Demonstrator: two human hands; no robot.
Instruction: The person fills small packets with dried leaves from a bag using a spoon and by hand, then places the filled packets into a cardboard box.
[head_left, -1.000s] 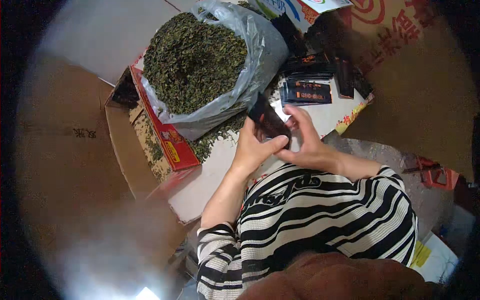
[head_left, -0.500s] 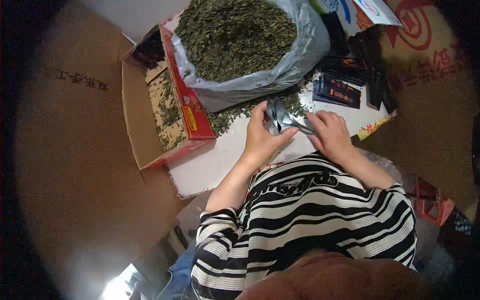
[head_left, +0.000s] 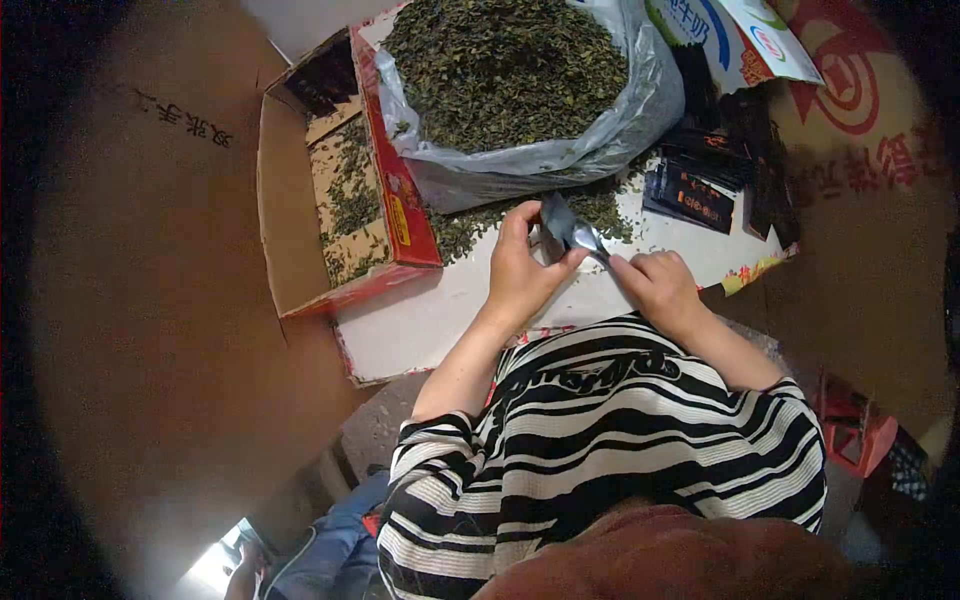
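Note:
A small foil pouch [head_left: 568, 222], silvery inside, is held between my hands over the white board [head_left: 400, 335]. My left hand [head_left: 522, 268] is closed on its left side, thumb pressed on the near edge. The fingers of my right hand [head_left: 660, 290] pinch its lower right end. Just beyond stands a clear plastic bag [head_left: 480, 180] heaped with dried green leaves [head_left: 505, 75]. Loose leaves lie on the board around the bag's base. Right of the bag is a stack of flat black printed pouches [head_left: 695, 195].
An open red cardboard box [head_left: 400, 215] with scattered leaves stands on the left. More black packets [head_left: 765, 150] lie at the back right, by a printed carton [head_left: 770, 40]. At bottom left are another person's hand [head_left: 243, 575] and a bright screen.
The view has shifted slightly, so the bag and box appear farther right. My right hand has moved a little closer to my left, still on the pouch. Another person's hand has appeared at bottom left.

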